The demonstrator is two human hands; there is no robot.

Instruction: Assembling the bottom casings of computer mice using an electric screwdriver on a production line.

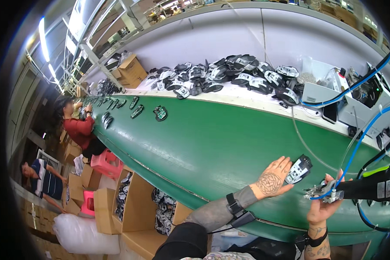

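Observation:
A black and white computer mouse shell [298, 169] lies on the green belt in front of me. My left hand [273, 175] is open and flat beside it, fingers stretched out, fingertips at the shell's left edge. Right of the shell, my right hand [321, 209] is wrapped round the metal head of a black power screwdriver [370, 187]. The tool lies nearly level, its metal end pointing left towards the shell. Blue and clear hoses [363, 133] run up from its head.
Mouse shells [242, 78] are heaped along the white shelf behind the belt [195, 143]. Circuit boards [160, 113] lie farther left. A white bin [318, 93] stands back right. Cardboard boxes [145, 216] sit lower left. A person in red [79, 128] works at the belt's far end.

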